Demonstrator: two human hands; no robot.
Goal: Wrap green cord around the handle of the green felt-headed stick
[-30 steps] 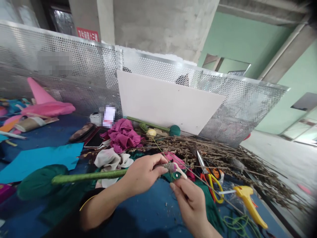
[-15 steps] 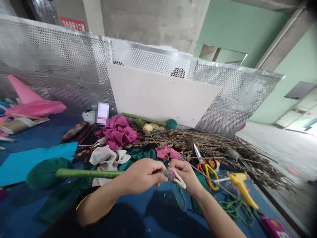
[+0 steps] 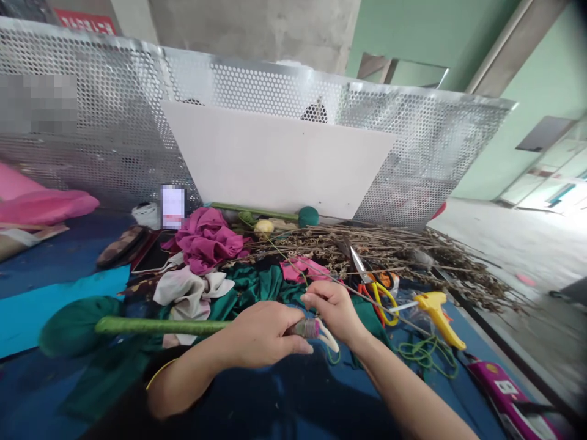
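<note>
My left hand is closed around a green-wrapped stick, near its right end. A dark green cloth-covered ball sits at the stick's left end. Grey and purple winding shows at the gripped end, where a pale loop sticks out. Just above and right of that end, my right hand is closed in a pinch on a thin green thread, which runs up toward a small yellow ball. What lies inside its fingers is mostly hidden.
Scissors with yellow and orange handles, a yellow glue gun, tangled green cord and a purple device lie at right. Dried stems and magenta cloth lie behind. A white board leans against perforated metal.
My right hand has lifted slightly and moved away from the stick's wrapped end, still pinched. My left hand keeps its hold on the stick. The camera view has shifted to the right.
</note>
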